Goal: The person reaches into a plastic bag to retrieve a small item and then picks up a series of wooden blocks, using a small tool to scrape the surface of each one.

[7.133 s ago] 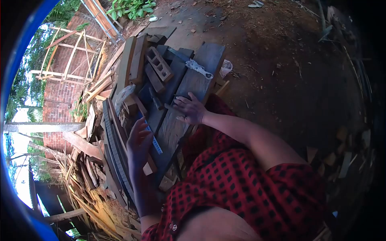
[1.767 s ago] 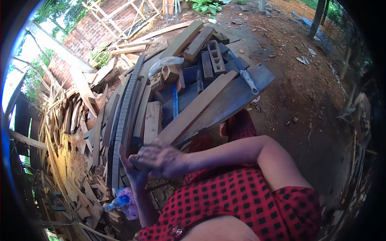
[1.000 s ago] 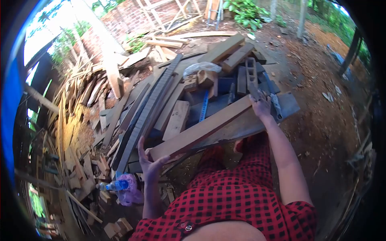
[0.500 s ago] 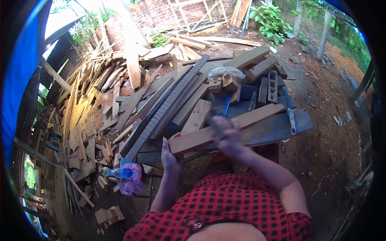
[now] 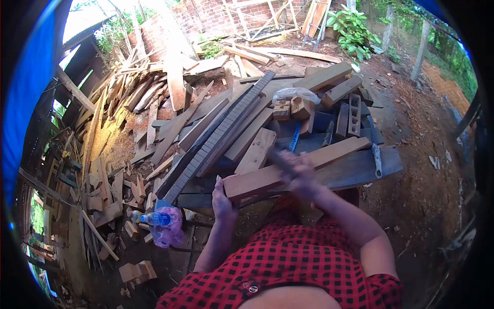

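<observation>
A long squared wooden beam [image 5: 252, 184] lies slantwise across the near side of the workbench. My left hand [image 5: 222, 202] is closed round its near left end, fingers up along the end face. Over the middle of the beam, my right hand [image 5: 303, 180] grips a dark elongated tool [image 5: 282, 162]; motion blur hides its exact kind. Just behind the beam lies a short pale board [image 5: 256, 150]. A blue-marked strip [image 5: 295, 137] and a pale-handled tool [image 5: 377, 160] lie farther right on the bench.
Long dark planks and a slatted strip [image 5: 221, 136] cross the bench's left side. Wood blocks under a plastic bag [image 5: 296, 95] and a slotted wooden piece [image 5: 354, 114] stand at the back. A bottle [image 5: 154, 219] and pink bag [image 5: 169, 234] are at left. Scrap wood covers the ground there.
My right hand, with the dark tool, has shifted slightly right and down along the beam. My left hand stays on the beam's end. The whole view has shifted slightly.
</observation>
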`<control>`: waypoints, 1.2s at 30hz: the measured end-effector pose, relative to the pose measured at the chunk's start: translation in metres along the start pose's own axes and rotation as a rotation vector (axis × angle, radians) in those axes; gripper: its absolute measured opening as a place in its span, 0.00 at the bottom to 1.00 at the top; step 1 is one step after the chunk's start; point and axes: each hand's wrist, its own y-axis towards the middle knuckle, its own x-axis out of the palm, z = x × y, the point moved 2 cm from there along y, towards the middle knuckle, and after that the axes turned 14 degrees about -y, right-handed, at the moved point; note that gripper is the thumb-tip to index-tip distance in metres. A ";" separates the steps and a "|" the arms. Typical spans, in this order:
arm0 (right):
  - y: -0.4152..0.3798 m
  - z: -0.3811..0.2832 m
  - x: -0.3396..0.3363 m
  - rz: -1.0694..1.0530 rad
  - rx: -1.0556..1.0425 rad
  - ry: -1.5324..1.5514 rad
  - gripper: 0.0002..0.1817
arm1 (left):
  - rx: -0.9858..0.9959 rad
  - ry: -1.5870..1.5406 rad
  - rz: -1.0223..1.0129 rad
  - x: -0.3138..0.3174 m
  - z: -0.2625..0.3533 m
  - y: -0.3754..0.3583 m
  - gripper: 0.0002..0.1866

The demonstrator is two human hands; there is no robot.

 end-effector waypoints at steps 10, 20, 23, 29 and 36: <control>-0.075 0.242 0.000 -0.024 0.839 -0.439 0.26 | 0.032 0.090 -0.068 -0.016 -0.003 0.010 0.27; -0.015 0.039 0.015 0.252 0.226 0.014 0.19 | 0.034 0.089 0.031 -0.008 -0.004 0.004 0.25; 0.006 -0.056 0.015 0.104 -0.087 0.052 0.29 | 0.025 0.098 -0.028 -0.017 -0.009 0.007 0.24; 0.004 -0.092 0.018 0.013 -0.302 0.171 0.32 | 0.039 -0.164 0.086 -0.029 -0.014 0.001 0.25; -0.028 0.100 -0.002 0.056 0.435 0.246 0.12 | -0.020 0.079 0.012 -0.018 -0.007 -0.001 0.26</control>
